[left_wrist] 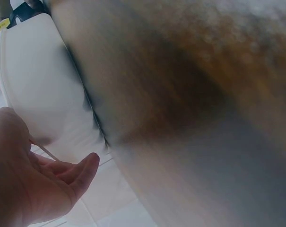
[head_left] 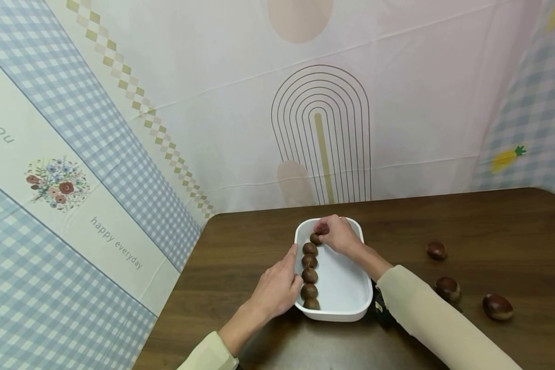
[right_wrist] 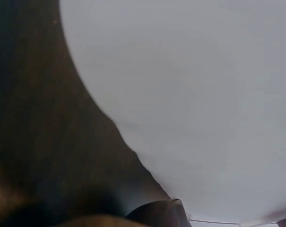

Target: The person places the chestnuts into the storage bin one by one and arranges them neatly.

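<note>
A white rectangular dish (head_left: pixel 347 293) sits on the dark wooden table (head_left: pixel 490 221). Several brown chestnuts (head_left: pixel 309 276) lie in a row along the dish's left side. My right hand (head_left: pixel 335 234) reaches into the dish's far end, its curled fingers pinching the farthest chestnut (head_left: pixel 315 238). My left hand (head_left: pixel 277 288) rests with straight fingers against the dish's left outer wall. In the left wrist view the left hand (left_wrist: pixel 34 184) lies beside the blurred white dish (left_wrist: pixel 39 90). The right wrist view shows only the dish's white surface (right_wrist: pixel 195 94) and the dark table, no fingers.
Three loose chestnuts lie on the table to the right: one (head_left: pixel 437 250) farther back, one (head_left: pixel 447 288) by my right sleeve, one (head_left: pixel 497 307) nearest the right edge. Patterned cloth walls stand behind and to the left of the table.
</note>
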The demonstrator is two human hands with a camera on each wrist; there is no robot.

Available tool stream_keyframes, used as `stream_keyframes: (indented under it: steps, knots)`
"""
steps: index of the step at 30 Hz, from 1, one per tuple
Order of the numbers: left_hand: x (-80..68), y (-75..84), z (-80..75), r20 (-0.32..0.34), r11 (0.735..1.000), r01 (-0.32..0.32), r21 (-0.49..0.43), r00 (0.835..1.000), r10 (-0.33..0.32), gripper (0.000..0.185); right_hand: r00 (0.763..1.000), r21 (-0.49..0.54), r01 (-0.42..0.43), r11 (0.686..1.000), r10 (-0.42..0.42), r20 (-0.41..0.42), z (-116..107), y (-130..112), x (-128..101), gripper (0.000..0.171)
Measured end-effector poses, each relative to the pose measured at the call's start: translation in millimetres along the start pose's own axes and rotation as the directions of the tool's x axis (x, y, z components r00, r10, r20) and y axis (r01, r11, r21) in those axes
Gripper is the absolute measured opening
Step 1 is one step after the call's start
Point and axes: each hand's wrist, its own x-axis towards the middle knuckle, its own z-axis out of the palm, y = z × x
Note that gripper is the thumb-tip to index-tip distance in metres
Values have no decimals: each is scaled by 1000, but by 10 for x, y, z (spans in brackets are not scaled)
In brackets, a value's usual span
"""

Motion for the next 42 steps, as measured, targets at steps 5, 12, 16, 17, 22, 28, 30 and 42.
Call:
stream_keyframes:
  steps: [5,12,16,17,22,28,30,42]
  knots:
    - [0,10,4,-11,1000,1,-7,1000,-1,68,1000,6,-7,1000,7,-3,-49,-15,-32,18]
    - [-6,3,6,-20,1000,-6,-4,1000,6,69,999,52,30,998,-28,-37,-162,-41,-83,18]
    - [-10,10,7,-25,1000,-10,-2,1000,10,70,995,114,76,991,-68,-78,-268,-55,-118,19]
    - [-11,12,8,-27,1000,-11,-1,1000,11,70,993,131,85,988,-74,-88,-302,-58,-127,19]
    - [-8,12,14,-36,1000,-11,-2,999,11,70,983,201,145,969,-118,-137,-520,-64,-181,26]
    - [-9,18,16,-32,1000,-6,-10,999,6,70,975,242,195,950,-160,-157,-845,35,-251,37]
    - [-8,20,15,-29,1000,-5,-13,1000,4,70,974,237,194,952,-159,-160,-957,84,-280,39]
    - [-8,29,10,-21,1000,2,-13,1000,-2,69,975,197,156,968,-119,-189,-1430,457,-551,37]
